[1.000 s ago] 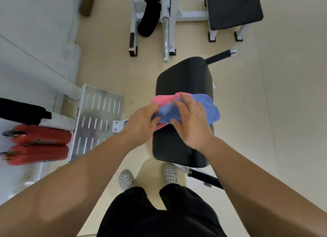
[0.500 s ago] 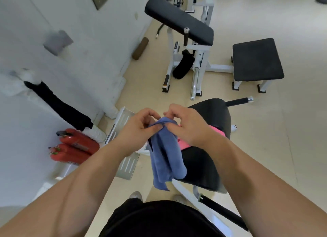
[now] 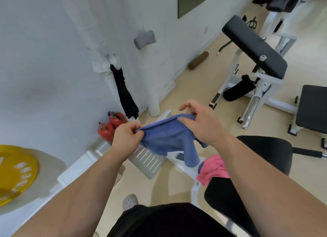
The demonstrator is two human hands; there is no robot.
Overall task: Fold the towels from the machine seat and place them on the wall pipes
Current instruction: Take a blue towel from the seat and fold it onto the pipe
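A blue towel (image 3: 169,139) hangs in the air between my two hands, its top edge stretched. My left hand (image 3: 126,136) pinches its left corner and my right hand (image 3: 201,123) grips its right corner. A pink towel (image 3: 213,169) lies crumpled on the black machine seat (image 3: 265,155) at the lower right, partly hidden by my right forearm. On the wall to the left run white wrapped pipes (image 3: 106,67), with a black cloth (image 3: 124,93) draped from them.
Two red fire extinguishers (image 3: 110,125) stand at the wall's foot beside a perforated metal footplate (image 3: 148,161). A yellow weight plate (image 3: 16,173) sits at the far left. A white-framed bench machine (image 3: 254,51) and a black pad (image 3: 313,109) stand behind.
The blue towel came off the seat, leaving the pink one there. My hands have drawn apart and stretched the towel's top edge. The view has swung left toward the wall.
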